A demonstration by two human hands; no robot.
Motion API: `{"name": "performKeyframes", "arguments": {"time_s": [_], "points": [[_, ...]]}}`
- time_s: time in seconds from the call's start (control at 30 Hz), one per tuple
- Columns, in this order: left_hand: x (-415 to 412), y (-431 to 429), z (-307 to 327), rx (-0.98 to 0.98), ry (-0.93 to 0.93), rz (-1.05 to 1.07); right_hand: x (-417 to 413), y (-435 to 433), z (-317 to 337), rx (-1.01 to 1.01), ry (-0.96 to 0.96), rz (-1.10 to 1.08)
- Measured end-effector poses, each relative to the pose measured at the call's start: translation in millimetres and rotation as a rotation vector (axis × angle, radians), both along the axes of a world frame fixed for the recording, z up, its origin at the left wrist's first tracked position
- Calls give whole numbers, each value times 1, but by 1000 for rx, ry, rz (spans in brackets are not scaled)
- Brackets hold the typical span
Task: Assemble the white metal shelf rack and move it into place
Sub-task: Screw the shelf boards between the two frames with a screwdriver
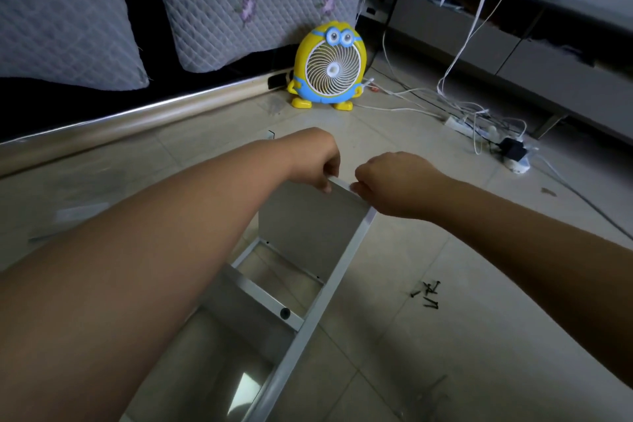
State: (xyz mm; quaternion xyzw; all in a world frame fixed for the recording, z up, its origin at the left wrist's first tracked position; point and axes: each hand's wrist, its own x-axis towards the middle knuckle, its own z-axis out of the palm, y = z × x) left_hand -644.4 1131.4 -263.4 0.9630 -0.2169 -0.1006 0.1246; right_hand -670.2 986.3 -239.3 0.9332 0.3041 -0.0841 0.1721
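"Where can a hand pass?"
"Over the bare floor (394, 370) on the near right, though loose screws (426, 295) lie close beside the rack (308, 226) there."
"And on the far side?"
"A fan (327, 67) stands straight beyond the rack's far end. Cables (428, 106) and a power strip (479, 128) clutter the far right, and the sofa base (137, 116) walls off the far left."

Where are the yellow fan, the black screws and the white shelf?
yellow fan (330, 69): head view, middle of its white grille.
black screws (428, 295): head view, middle of the little pile.
white shelf (308, 224): head view, its flat end panel.
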Motion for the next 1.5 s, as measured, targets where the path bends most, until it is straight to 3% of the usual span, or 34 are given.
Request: {"name": "performKeyframes", "arguments": {"time_s": [0.17, 0.33, 0.53, 0.77, 0.97, 1.03, 1.13, 1.17, 1.23, 1.33, 1.4, 1.5], "points": [[1, -2, 0, 2, 4, 1, 2, -1, -3, 32, 57, -125], [2, -2, 1, -36, 16, 36, 4, -12, 11, 159, 141, 25], [3, -1, -1, -38, -9, 36, 3, -4, 6, -6, 34, 189], [4, 1, -11, 6, -75, 8, -5, -9, -4, -8, 19, 30], [-11, 6, -21, -64, -272, -91, -8, -11, -14, 239, 63, -153], [-17, 5, -29, -32, -304, -151, -11, -27, -15, 431, 84, -229], [-17, 7, -37, -16, -320, -214, -28, -71, -39, 803, -87, -412], [-17, 7, -37, -10, -337, -209, -40, -88, -58, 822, -129, -478], [-22, 5, -37, -6, -366, -157, -71, -117, -107, 550, -74, -467], [-30, 3, -38, -3, -425, -95, -115, -143, -181, 112, 275, -281], [-34, 1, -39, 25, -455, -41, -139, -149, -217, 2, 417, -239], [-37, -1, -41, 27, -493, -1, -157, -153, -253, -96, 466, -204]]}}
